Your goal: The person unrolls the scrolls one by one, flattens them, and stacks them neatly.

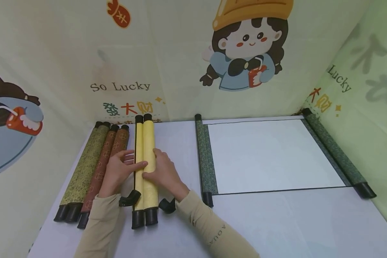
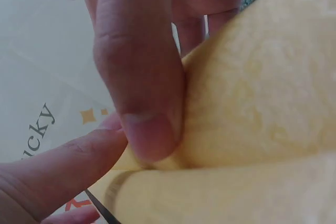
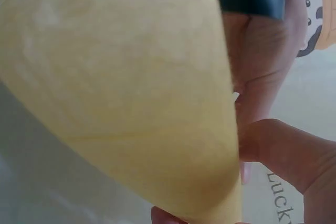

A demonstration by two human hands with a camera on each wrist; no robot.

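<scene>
A yellow scroll (image 1: 149, 138), wound up as two rolls side by side with black end knobs, lies lengthwise on the table. At its middle my left hand (image 1: 119, 171) holds the left roll, thumb across the top and fingers down its outer side. My right hand (image 1: 165, 173) grips the right roll, thumb on top and fingers along its far edge. Both thumbs come close to each other over the rolls. The patterned yellow surface (image 2: 262, 103) fills much of the left wrist view. In the right wrist view, the yellow roll (image 3: 131, 77) hides part of the fingers.
To the left lie an olive scroll (image 1: 80, 175) and a reddish-brown scroll (image 1: 100, 168), both rolled up. On the right a green-edged scroll (image 1: 208, 161) is spread out, its white sheet (image 1: 271, 154) showing. Cartoon-printed cloth walls (image 1: 177, 71) border the white table (image 1: 277, 222).
</scene>
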